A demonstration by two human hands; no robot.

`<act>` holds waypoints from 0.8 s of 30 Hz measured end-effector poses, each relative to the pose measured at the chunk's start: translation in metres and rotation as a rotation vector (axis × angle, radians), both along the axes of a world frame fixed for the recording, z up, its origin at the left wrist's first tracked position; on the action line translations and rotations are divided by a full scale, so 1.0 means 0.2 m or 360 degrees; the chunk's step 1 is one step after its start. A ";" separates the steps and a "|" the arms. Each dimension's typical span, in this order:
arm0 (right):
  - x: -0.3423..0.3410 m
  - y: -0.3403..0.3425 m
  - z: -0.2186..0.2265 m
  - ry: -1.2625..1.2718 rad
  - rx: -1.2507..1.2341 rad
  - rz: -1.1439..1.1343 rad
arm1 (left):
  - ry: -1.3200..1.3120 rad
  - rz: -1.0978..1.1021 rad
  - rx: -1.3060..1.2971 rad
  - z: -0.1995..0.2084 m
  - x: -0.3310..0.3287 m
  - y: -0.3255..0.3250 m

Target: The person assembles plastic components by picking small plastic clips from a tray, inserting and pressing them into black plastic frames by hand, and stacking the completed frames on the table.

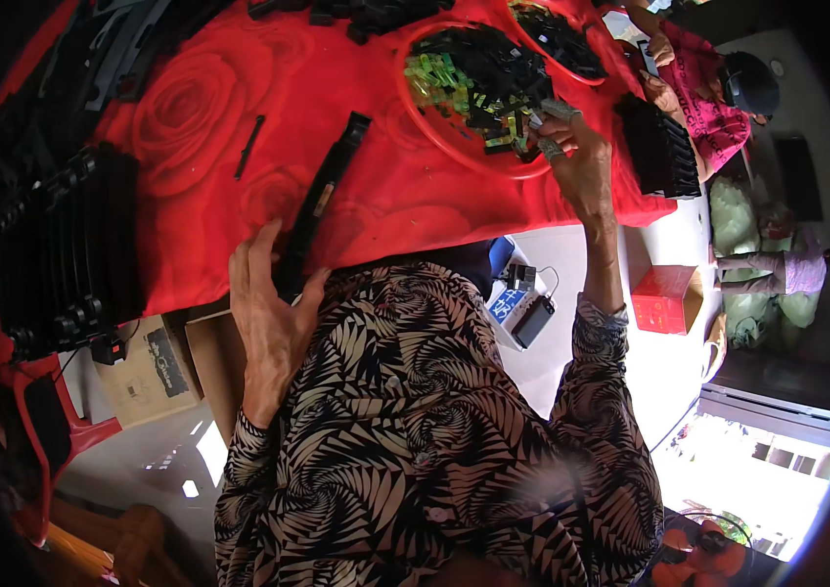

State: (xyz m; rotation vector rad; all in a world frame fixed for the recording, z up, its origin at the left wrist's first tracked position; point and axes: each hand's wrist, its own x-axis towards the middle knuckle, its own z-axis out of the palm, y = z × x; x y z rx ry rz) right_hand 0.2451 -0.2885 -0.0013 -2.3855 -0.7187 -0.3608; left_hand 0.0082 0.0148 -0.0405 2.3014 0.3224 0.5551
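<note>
My left hand (273, 318) is at the near edge of the red-covered table. Its thumb and fingers are spread apart on either side of the near end of a long black plastic strip (324, 186), which slants away across the cloth. My right hand (583, 161) reaches over the rim of a red round basin (413, 115) with its fingers bent together among small parts. Wraps cover some of its fingertips. What the fingers pinch is too small to make out. The basin holds a heap of small black pieces (508, 68) and yellow-green pieces (437, 80).
A thin black rod (249, 147) lies left of the strip. Black long parts stack up at left (67, 245). A second red basin (561, 44) and a black ribbed stack (659, 147) stand at right. A co-worker in pink (703, 93) handles something beyond.
</note>
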 end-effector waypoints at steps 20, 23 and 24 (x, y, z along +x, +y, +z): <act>-0.09 0.13 -0.09 -0.0098 -0.0592 -0.0567 | 0.0235 -0.0130 -0.0272 0.10 -0.01 -0.05; -0.10 0.12 -0.07 -0.0018 -0.0427 -0.0560 | 0.0201 -0.0149 -0.0310 0.10 -0.02 -0.04; -0.11 0.12 -0.07 0.0052 -0.0347 -0.0544 | 0.0205 -0.0159 -0.0302 0.10 -0.02 -0.04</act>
